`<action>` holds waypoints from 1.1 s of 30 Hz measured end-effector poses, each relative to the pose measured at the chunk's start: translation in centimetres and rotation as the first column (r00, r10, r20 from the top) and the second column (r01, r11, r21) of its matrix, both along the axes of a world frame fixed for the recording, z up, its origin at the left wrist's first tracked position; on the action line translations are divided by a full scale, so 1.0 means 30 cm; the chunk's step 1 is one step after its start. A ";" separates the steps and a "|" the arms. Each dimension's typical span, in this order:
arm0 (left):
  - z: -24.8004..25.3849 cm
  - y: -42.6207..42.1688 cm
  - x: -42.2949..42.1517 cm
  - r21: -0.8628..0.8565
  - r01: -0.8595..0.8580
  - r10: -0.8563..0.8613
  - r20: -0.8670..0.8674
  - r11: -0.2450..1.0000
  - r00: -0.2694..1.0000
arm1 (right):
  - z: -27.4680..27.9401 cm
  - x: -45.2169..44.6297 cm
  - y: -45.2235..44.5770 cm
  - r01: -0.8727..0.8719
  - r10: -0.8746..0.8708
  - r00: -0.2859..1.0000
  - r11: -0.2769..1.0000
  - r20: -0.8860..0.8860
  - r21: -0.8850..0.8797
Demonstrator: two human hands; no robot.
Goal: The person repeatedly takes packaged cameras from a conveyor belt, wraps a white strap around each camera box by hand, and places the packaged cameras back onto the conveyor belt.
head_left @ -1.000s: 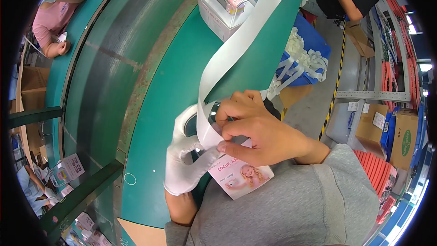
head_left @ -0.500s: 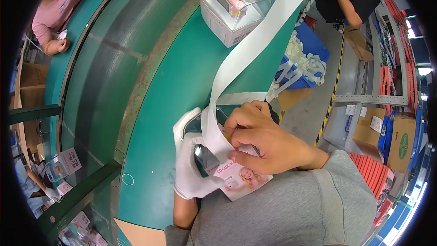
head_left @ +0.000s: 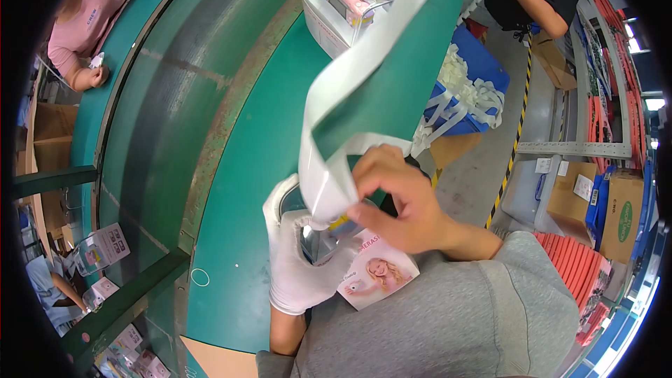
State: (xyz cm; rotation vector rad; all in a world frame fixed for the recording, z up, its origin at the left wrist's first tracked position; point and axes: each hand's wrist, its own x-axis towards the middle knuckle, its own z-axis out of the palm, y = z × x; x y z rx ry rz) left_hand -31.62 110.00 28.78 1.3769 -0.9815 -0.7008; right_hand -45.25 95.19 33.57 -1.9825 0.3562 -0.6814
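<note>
My left hand [head_left: 297,273], in a white glove, is closed around a small toy package [head_left: 378,281] with a clear domed cover and a pink-and-white printed box. The package is tilted against my body, and the glove hides part of it. A glimpse of yellow shows inside the cover. My bare right hand [head_left: 409,203], a little blurred, pinches a wide white strip [head_left: 332,91] above the cover. From my fingers the strip loops up past the other packages toward the top of the view.
Clear-topped boxes with pink toy cameras [head_left: 343,7] stand ahead on the green table [head_left: 245,147]. A conveyor belt [head_left: 164,112] runs at the left. To the right, a blue bin [head_left: 483,63] holds crumpled white strips. Co-workers [head_left: 87,24] are at upper left, lower left and upper right.
My right hand has lifted slightly off the package, drawing the strip up into a tighter fold. More of the clear cover and yellow part shows. My left hand keeps its hold.
</note>
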 end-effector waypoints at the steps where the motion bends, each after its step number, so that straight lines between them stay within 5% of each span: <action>1: 0.001 0.001 0.000 -0.003 0.004 -0.004 0.001 1.000 1.000 | -0.006 0.004 -0.003 0.050 -0.054 0.997 0.996 0.056 0.075; 12: 0.077 -0.062 0.063 0.146 -0.061 0.022 0.251 0.987 0.968 | -0.077 0.002 -0.025 0.045 -0.095 0.977 0.966 0.189 0.253; 16: 0.055 -0.068 0.101 0.306 -0.180 0.220 -0.099 0.935 0.971 | -0.051 -0.046 -0.015 -0.019 -0.083 0.983 0.848 0.166 0.530; 22: -0.083 0.064 0.023 0.188 0.077 0.043 -0.564 0.979 0.825 | -0.115 -0.144 -0.004 0.074 -0.057 0.997 0.782 -0.046 0.618; 27: -0.005 0.059 -0.047 0.125 -0.032 0.088 -0.481 0.992 0.872 | -0.103 -0.093 0.010 -0.059 -0.042 0.990 0.742 0.135 0.668; 29: 0.026 0.032 -0.029 0.051 -0.118 0.125 -0.148 0.992 0.981 | -0.097 -0.059 -0.017 -0.171 -0.016 0.942 0.837 0.335 0.520; 31: 0.049 -0.002 -0.013 -0.052 -0.181 0.188 0.201 0.982 0.962 | -0.096 -0.022 -0.050 -0.251 0.043 0.854 0.907 0.518 0.338; 33: 0.051 -0.042 -0.001 -0.113 -0.211 0.233 0.241 0.971 0.942 | -0.127 0.024 -0.084 -0.265 0.069 0.823 0.925 0.564 0.273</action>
